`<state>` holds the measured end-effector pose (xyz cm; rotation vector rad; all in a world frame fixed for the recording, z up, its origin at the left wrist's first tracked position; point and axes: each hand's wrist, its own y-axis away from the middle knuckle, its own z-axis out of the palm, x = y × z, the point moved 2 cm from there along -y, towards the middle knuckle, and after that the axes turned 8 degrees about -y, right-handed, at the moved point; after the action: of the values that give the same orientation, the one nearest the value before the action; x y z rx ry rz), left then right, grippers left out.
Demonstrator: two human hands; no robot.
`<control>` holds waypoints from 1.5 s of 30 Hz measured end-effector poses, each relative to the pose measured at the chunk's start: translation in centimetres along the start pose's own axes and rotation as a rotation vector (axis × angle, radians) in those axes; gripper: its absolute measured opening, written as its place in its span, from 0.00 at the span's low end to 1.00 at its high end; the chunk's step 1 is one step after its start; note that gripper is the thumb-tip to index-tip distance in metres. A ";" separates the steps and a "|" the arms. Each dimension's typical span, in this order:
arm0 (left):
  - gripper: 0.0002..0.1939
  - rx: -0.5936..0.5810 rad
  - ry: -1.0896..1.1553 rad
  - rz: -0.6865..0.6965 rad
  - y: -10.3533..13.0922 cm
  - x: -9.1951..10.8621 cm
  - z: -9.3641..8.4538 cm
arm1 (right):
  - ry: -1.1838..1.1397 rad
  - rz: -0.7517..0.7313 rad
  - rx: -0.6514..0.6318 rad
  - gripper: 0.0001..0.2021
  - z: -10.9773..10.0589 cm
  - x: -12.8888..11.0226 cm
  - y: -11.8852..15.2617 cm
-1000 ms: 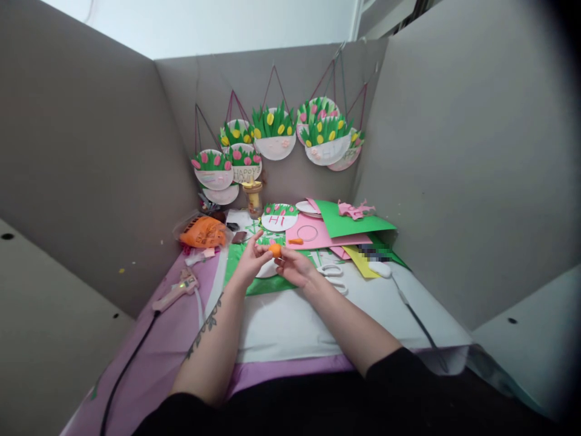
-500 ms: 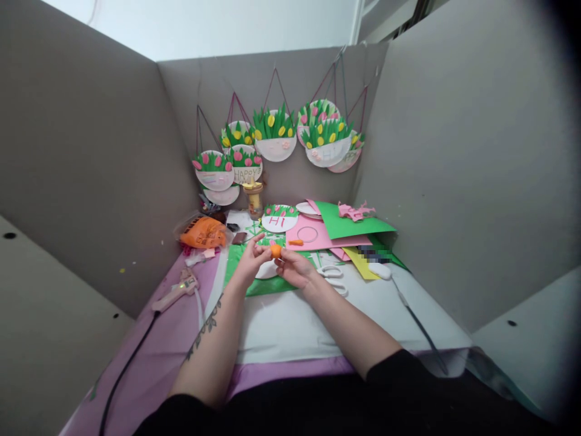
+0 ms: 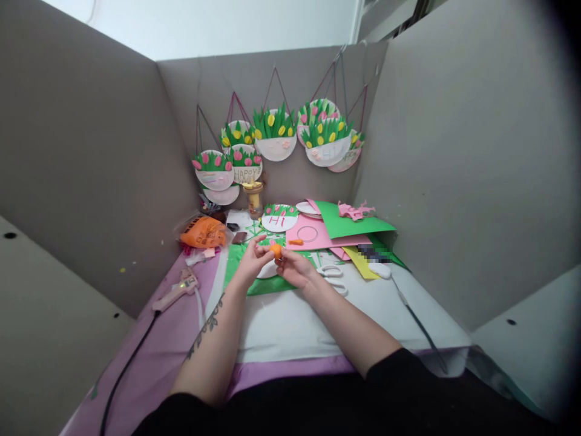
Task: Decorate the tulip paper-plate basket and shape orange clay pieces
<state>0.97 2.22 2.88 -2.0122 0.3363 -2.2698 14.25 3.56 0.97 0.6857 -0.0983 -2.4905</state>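
Note:
A small orange ball is pinched between my two hands over the middle of the table. My left hand holds its left side with the fingertips. On its right side, the fingertips of my right hand close on it. Beneath the hands lies a green sheet with a white paper plate partly hidden by them. A small orange piece rests on pink paper just beyond my right hand. White-handled scissors lie beside my right wrist.
A pink glue gun with a black cord lies at left, near an orange bag. Green paper and a white mouse-shaped object are at right. A "HI" plate stands behind; decorated plates hang on the panel.
Both hands stay in nearly the same place around the orange ball, which has shifted very slightly. Nothing has been let go or taken hold of.

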 end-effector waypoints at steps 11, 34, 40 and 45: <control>0.32 0.107 -0.004 -0.107 0.1 0.1 -0.1 | 0.457 -0.346 0.035 0.10 0.0 -0.6 0.2; 0.56 -0.089 0.085 -0.066 0.3 0.3 0.1 | 1.321 -1.047 -0.006 0.12 0.9 -1.6 1.4; 0.50 -0.096 0.192 -0.097 0.3 0.4 0.4 | 1.226 -0.944 -0.003 0.04 1.1 -1.7 1.6; 0.41 -0.044 0.390 -0.285 0.4 0.8 1.3 | 1.372 -0.990 -0.086 0.05 2.1 -0.7 2.4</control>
<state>2.17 1.51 3.70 -1.7169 0.1296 -2.8571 14.83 1.75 3.62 2.6481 1.0399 -2.0855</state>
